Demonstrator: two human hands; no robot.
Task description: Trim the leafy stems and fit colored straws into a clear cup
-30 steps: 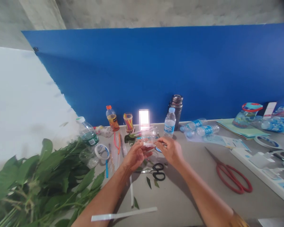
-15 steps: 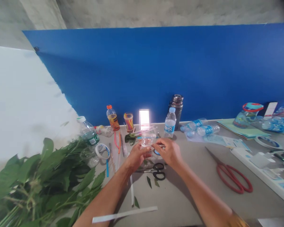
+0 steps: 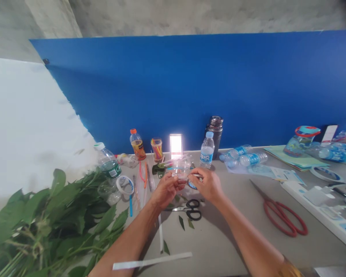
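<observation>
In the middle of the table, my left hand (image 3: 169,189) is closed round the lower edge of a clear plastic piece (image 3: 181,167) that looks like part of a cut bottle. My right hand (image 3: 206,184) faces it from the right, thumb and fingers pinched by the piece's lower right edge; what lies between them is too small to make out. A roll of tape (image 3: 193,185) shows partly under the right fingers. Just below the hands lie black-handled scissors (image 3: 193,209) and a few cut leaf scraps (image 3: 181,222).
Leafy branches (image 3: 54,219) cover the left side. Behind stand a juice bottle (image 3: 137,144), a cup of coloured strips (image 3: 157,149), a water bottle (image 3: 207,151) and a dark flask (image 3: 216,130). Red-handled scissors (image 3: 285,217) and a power strip (image 3: 323,211) lie right; a white strip (image 3: 152,261) lies in front.
The clear piece has tilted and shifted slightly to the right in my left hand, whose fingers have curled in more. My right hand stays almost in place.
</observation>
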